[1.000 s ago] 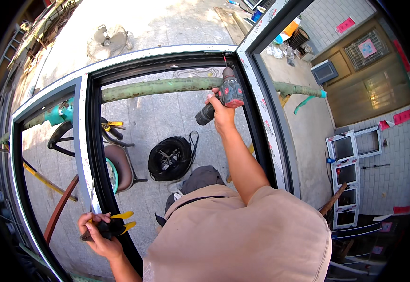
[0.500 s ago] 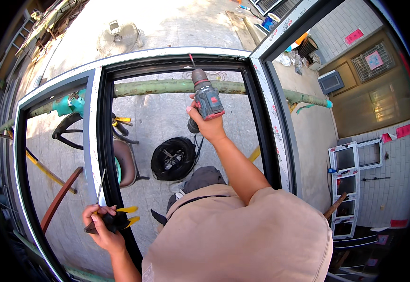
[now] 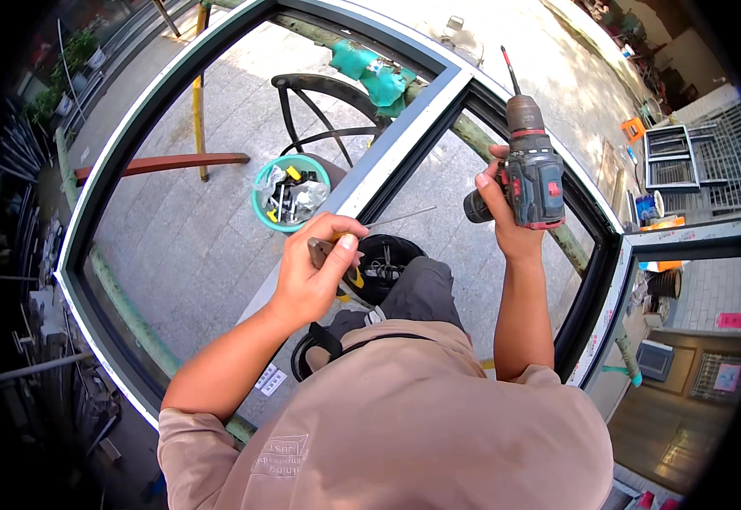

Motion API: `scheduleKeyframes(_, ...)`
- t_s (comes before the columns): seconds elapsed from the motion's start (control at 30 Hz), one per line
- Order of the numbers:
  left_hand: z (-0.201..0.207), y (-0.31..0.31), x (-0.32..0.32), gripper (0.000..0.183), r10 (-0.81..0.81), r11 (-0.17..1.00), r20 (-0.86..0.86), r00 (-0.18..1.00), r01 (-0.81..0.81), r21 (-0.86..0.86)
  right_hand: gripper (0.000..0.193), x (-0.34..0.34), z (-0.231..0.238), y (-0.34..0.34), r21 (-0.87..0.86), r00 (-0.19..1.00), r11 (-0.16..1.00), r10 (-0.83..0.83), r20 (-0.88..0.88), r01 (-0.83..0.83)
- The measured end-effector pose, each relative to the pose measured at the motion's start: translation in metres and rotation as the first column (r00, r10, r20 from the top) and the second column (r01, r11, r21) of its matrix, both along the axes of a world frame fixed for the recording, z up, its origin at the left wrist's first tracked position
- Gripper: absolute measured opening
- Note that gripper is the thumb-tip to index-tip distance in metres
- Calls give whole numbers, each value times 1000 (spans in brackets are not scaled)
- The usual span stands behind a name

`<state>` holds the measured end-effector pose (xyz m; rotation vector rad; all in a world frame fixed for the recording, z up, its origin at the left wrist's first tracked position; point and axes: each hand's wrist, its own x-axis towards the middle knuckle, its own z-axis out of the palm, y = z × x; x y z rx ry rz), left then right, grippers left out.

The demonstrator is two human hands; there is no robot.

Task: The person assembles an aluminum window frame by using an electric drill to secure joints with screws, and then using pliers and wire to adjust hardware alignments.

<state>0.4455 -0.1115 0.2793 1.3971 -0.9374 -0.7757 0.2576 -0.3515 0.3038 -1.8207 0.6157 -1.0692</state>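
Grey paving [image 3: 209, 212] covers the ground, seen through a large window frame [image 3: 409, 136] with grey and black members and pale edges, which spans the view and bends with the lens. Sunlight whitens the floor at the top; the left margin is dark and cluttered, with potted plants [image 3: 60, 98] at upper left. At lower right stands a brown door [image 3: 672, 425], near it a blue-grey box [image 3: 655, 360] and a pale brick wall [image 3: 710, 302]. A dark red bar [image 3: 166, 166] lies across the left part, and a black chair [image 3: 315, 83] shows at upper centre, just above a teal basin [image 3: 257, 197] filled with small items. A black bag [image 3: 376, 293] sits near the centre, partly hidden by the person's trousers. The drill [image 3: 534, 178] is right of centre, gripped by the right hand [image 3: 513, 234], whose fingers wrap round it with the thumb along its left side. Its long axis runs up the frame, leaning slightly left, so the red-tipped bit [image 3: 508, 66] points toward the top edge; a dark rounded part juts out to the left. The left hand [image 3: 307, 280], near the centre, is curled closed round pliers [image 3: 319, 252] with yellow handles and a thin metal rod [image 3: 400, 217]. The rod points right and slightly upward; the pliers slant, head to the upper left and handles to the lower right.
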Motion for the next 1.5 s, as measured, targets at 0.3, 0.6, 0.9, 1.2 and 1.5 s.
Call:
scheduleKeyframes(0.3, 2, -11, -5, 21, 70, 997, 288, 955, -61, -40, 43, 81, 54, -10, -110, 952, 946, 298, -74, -305)
scheduleKeyframes(0.6, 3, -9, -9, 22, 287, 955, 143, 947, -273, -113, 47, 223, 40, -43, -194, 607, 584, 686, -401, -788)
scheduleKeyframes(0.9, 9, -2, -53, 26, 674, 665, -244, 698, -716, -211, 34, 336, 28, 33, -299, 77, -114, 826, -558, -947)
scheduleKeyframes(1.2, 63, 107, -161, 18, 938, 316, -11, 346, -869, -381, 58, 263, 38, 250, 13, -416, -450, 813, -406, -893)
scheduleKeyframes(1.5, 74, 217, -228, 14, 987, 127, -4, 158, -809, -574, 55, 148, 41, 393, 230, -553, -505, 787, -273, -832)
